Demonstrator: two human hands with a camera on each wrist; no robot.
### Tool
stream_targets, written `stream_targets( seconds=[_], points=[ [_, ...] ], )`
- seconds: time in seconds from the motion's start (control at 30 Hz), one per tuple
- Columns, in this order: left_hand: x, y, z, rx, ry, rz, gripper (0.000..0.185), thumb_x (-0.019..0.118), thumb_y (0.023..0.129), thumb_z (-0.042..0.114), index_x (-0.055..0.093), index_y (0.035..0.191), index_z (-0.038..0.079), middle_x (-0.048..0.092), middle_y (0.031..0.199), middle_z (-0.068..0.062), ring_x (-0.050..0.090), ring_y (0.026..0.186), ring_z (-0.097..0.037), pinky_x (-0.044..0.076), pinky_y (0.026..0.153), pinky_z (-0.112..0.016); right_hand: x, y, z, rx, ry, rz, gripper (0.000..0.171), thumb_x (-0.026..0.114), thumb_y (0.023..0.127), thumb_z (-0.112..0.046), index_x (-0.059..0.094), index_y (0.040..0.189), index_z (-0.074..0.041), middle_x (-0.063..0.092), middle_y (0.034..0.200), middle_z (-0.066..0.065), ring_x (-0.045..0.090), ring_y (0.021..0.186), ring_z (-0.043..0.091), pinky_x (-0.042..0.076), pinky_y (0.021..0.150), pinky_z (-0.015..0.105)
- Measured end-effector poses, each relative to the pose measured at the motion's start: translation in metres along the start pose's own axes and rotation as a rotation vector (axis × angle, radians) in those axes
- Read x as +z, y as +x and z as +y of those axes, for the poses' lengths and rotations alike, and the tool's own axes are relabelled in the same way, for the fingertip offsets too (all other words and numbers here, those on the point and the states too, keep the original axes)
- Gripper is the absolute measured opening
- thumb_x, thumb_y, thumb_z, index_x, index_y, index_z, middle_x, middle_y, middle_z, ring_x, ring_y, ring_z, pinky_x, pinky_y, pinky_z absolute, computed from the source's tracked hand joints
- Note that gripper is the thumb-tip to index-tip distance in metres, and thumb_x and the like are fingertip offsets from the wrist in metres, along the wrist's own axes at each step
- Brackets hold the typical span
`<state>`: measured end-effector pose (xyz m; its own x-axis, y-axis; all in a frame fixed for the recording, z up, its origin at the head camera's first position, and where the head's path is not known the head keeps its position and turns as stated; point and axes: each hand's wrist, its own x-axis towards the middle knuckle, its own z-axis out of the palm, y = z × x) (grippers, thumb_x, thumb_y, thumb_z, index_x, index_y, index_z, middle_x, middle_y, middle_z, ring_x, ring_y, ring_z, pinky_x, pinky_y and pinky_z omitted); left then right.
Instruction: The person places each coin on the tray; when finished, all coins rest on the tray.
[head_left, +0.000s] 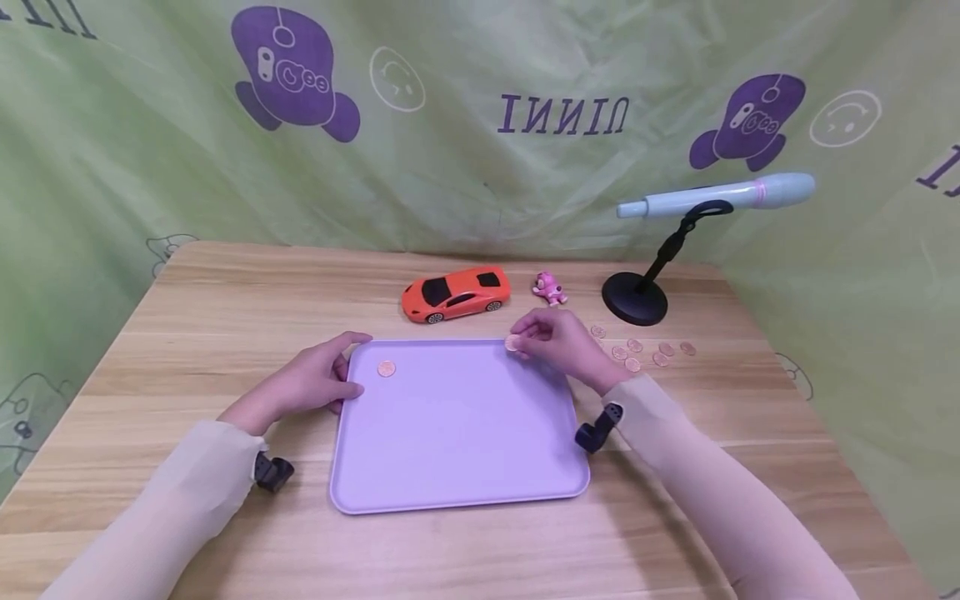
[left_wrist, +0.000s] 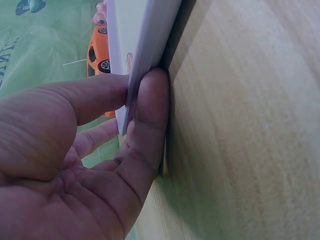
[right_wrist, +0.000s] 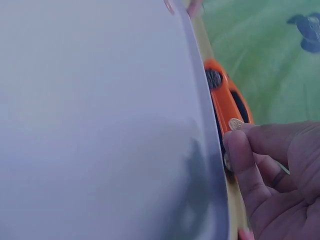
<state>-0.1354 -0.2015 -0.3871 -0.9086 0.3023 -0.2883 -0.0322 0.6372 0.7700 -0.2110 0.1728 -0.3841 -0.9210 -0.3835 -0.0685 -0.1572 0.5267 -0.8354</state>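
Two hands at a flat lilac plastic tray (head_left: 457, 433) on a pale wooden table (head_left: 187, 325)

We see the left hand (head_left: 311, 383) pinching the tray's far left corner between thumb and fingers, while the right hand (head_left: 562, 342) pinches a small copper coin (head_left: 513, 342) over the tray's far right edge; a second copper coin (head_left: 386, 368) lies on the tray near its far left corner, more loose coins (head_left: 648, 350) lie to the right, and an orange toy sports car (head_left: 456, 294) stands beyond
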Motion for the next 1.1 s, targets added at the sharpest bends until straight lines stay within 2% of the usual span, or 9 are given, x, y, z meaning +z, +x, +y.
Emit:
stream_targets(
  seconds=[0.3,0.5,0.7,0.83,1.1],
  points=[
    [0.000,0.000,0.000,-0.015,0.004,-0.004,0.076,0.073,0.094,0.001,0.034,0.159,0.004,0.053,0.090,-0.012,0.061,0.072,-0.019,0.062,0.062,-0.030,0.059,0.022,-0.023,-0.050,0.076,-0.116,0.016,0.079,0.092,-0.005,0.074,0.105,0.002,0.075,0.090,0.013,0.068,0.071,0.010,0.061,0.067,0.022],
    [-0.002,0.001,0.000,0.001,0.005,-0.005,0.076,0.073,0.093,0.001,0.035,0.159,0.003,0.053,0.090,-0.012,0.061,0.072,-0.019,0.062,0.061,-0.030,0.088,0.032,-0.034,-0.091,0.086,-0.183,0.013,0.076,0.093,-0.002,0.074,0.104,0.004,0.073,0.091,0.013,0.066,0.070,0.006,0.062,0.068,0.022],
    [-0.002,0.000,0.001,0.000,0.001,-0.007,0.077,0.074,0.093,0.001,0.034,0.159,0.003,0.053,0.089,-0.012,0.062,0.072,-0.019,0.062,0.061,-0.030,0.100,0.036,-0.043,-0.159,-0.008,-0.185,0.013,0.081,0.091,-0.008,0.076,0.101,-0.001,0.074,0.090,0.010,0.061,0.074,0.005,0.055,0.068,0.016],
    [-0.002,0.001,0.001,-0.011,-0.002,-0.005,0.077,0.074,0.093,0.001,0.034,0.159,0.004,0.053,0.089,-0.012,0.062,0.071,-0.019,0.063,0.061,-0.030,0.102,0.036,-0.047,-0.172,-0.070,-0.180,0.012,0.080,0.092,-0.010,0.077,0.100,-0.003,0.074,0.091,0.009,0.061,0.077,0.006,0.052,0.070,0.015],
    [0.000,0.002,0.001,-0.011,0.002,0.002,0.075,0.073,0.094,0.002,0.035,0.159,0.004,0.053,0.091,-0.012,0.062,0.072,-0.018,0.063,0.062,-0.030,0.106,0.033,-0.052,-0.194,-0.142,-0.171,0.009,0.076,0.093,-0.003,0.076,0.101,-0.001,0.074,0.094,0.011,0.063,0.082,0.009,0.053,0.073,0.013]
  ],
)
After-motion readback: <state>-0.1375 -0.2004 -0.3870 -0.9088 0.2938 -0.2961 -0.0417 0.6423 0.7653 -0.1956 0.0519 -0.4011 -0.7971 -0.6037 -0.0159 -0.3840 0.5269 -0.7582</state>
